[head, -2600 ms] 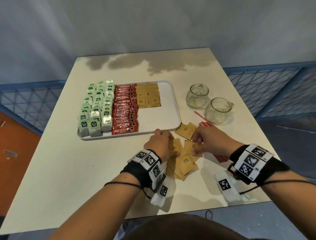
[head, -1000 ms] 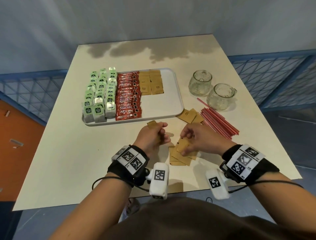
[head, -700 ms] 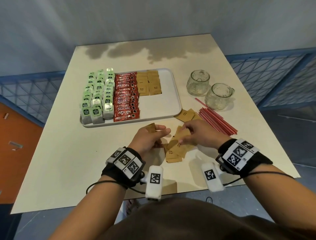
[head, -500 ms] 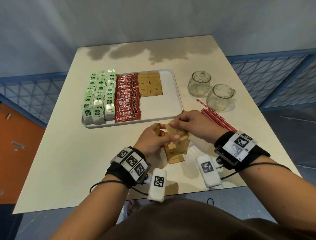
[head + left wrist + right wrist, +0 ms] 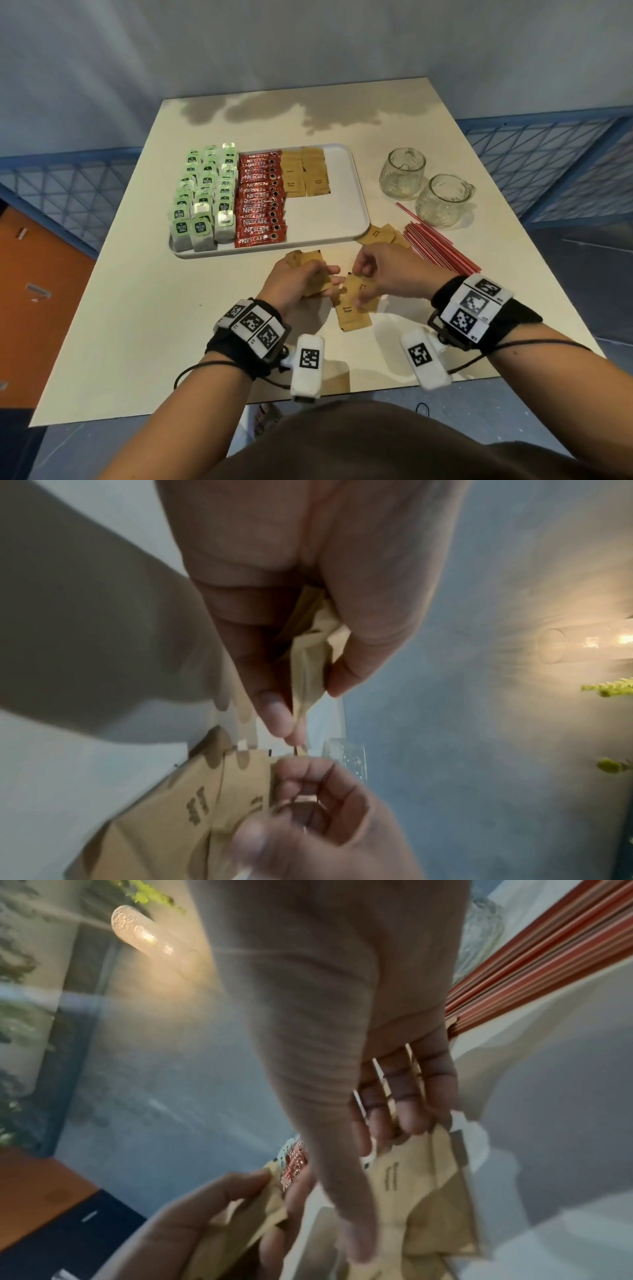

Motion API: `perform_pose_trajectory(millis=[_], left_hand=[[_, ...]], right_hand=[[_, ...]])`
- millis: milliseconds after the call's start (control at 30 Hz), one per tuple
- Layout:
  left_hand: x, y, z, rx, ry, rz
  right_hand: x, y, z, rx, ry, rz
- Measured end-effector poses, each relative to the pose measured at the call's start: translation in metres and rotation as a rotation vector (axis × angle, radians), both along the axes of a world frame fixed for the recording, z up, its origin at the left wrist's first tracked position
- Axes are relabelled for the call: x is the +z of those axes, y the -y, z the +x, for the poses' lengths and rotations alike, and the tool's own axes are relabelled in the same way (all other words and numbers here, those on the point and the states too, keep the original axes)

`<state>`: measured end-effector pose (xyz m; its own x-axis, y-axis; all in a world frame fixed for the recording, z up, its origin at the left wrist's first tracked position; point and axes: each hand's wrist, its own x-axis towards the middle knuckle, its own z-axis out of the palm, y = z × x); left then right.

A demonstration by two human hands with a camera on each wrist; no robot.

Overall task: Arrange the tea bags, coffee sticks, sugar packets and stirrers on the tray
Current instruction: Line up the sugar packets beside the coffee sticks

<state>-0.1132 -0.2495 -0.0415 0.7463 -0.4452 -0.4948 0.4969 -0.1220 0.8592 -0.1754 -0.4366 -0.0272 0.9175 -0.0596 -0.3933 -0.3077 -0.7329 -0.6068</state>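
Head view showed my left hand (image 5: 301,281) clamped on a small stack of sugar packets (image 5: 310,260), their long axis pointing away from me toward the tray (image 5: 356,205), while my right hand (image 5: 387,274) pinched the top corner of the next loose packet (image 5: 352,305) lying on the desk (image 5: 137,325) just beside and below my left fingertips; its long axis ran roughly toward me, so I judged it needed turning to match the stack, with the right hand nearer. Stirrers (image 5: 442,246) lay off the tray to my right, near two glass jars (image 5: 442,202); tea bags (image 5: 202,198) and coffee sticks (image 5: 262,202) already sat in rows. Left wrist view showed what the head view hid: my thumb and fingers (image 5: 274,712) squeezing the crumpled stack edge-on. Right wrist view, blurred, showed my right fingers (image 5: 411,1118) curled on the packet's top edge, the stirrers behind them.
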Motion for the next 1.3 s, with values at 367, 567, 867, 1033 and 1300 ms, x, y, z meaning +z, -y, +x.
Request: perform_pose_trajectory(millis=[367, 567, 867, 1033, 1300], left_hand=[[0.003, -0.010, 0.007, -0.044, 0.080, 0.086], [0.018, -0.024, 0.020, -0.217, 0.416, 0.176], [0.024, -0.050, 0.042, -0.201, 0.337, 0.173], [0.028, -0.057, 0.056, -0.023, 0.152, 0.025], [0.031, -0.062, 0.087, 0.076, -0.071, -0.107]], right_hand=[[-0.008, 0.001, 0.006, 0.060, -0.024, -0.105], [0.019, -0.012, 0.030, 0.164, -0.009, -0.051], [0.047, -0.039, 0.070, 0.074, 0.092, 0.132], [0.044, -0.048, 0.082, -0.076, 0.136, 0.340], [0.023, -0.044, 0.112, -0.208, 0.141, 0.405]])
